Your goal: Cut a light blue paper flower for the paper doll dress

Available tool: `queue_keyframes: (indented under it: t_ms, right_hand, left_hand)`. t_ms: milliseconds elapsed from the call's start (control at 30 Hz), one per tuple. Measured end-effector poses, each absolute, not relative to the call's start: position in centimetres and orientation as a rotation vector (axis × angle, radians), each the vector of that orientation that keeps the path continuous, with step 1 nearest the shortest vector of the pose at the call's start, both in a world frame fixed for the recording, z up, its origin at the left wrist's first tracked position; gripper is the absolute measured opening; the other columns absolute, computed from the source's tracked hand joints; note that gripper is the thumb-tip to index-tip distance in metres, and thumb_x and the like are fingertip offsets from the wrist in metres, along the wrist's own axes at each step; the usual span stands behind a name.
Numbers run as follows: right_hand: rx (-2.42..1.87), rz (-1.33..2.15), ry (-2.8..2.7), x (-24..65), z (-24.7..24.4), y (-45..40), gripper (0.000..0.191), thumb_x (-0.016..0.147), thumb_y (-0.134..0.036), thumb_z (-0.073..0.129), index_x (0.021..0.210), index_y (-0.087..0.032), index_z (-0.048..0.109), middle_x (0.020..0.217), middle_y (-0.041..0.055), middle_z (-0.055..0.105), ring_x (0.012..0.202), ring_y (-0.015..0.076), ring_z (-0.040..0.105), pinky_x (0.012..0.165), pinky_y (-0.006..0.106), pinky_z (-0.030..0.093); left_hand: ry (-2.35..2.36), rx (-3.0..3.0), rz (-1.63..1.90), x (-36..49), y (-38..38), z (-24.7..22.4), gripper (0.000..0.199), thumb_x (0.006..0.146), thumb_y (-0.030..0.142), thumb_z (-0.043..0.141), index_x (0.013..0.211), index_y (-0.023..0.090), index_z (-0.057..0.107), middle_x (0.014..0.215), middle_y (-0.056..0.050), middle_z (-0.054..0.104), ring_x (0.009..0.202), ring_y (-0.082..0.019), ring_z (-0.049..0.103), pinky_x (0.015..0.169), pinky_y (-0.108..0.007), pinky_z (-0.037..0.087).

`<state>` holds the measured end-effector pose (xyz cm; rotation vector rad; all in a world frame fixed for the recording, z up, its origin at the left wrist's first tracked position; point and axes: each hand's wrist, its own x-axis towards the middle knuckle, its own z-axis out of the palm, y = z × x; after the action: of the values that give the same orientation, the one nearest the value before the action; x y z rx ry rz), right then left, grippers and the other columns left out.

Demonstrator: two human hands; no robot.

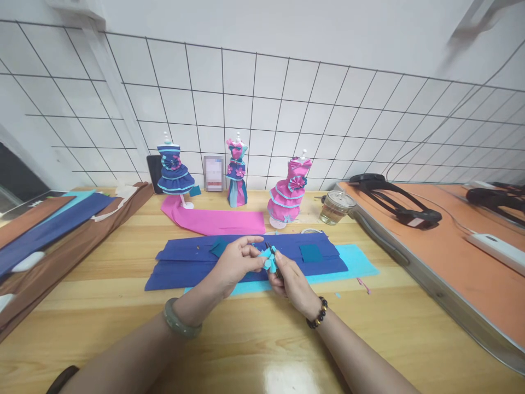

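Observation:
My left hand (234, 264) pinches a small light-blue crepe paper flower (269, 264) between thumb and fingertips. My right hand (292, 280) is closed around a dark slim tool with a pointed tip (268, 245), which comes up beside the flower; its kind is mostly hidden by my fingers. Both hands are held over a dark blue crepe paper strip (176, 277), which lies on a light-blue crepe sheet (361, 260). A teal square (310, 253) rests on the strip to the right, and another teal piece (219, 247) is partly behind my left hand.
Behind stand mini dress forms in blue (176, 178), mixed colours (237, 172) and pink (289, 191). Pink crepe paper (221, 221), a phone-like screen (214, 174) and a lidded cup (336, 208) are nearby. Brown crepe (82, 257) lies left; a black headset (397, 202) lies right.

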<state>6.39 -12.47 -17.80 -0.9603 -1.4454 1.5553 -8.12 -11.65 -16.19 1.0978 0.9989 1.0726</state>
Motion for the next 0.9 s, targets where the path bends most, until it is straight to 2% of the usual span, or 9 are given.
queue_keyframes:
  t_ms: [900]
  right_hand:
    - [-0.95,1.508,-1.54,6.8,-17.9,-12.4,0.039,0.085,-0.052,0.031,0.064,-0.019,0.035,0.044,-0.0084,0.026,0.038,0.005,0.02,0.036,0.019,0.018]
  left_hand:
    - [1.009,1.175,0.991,-9.0,-11.8,-15.0,0.049,0.061,0.019,0.068,0.106,0.013,0.05,0.066,0.001,0.056,0.063,-0.011,0.054,0.065,-0.026,0.042]
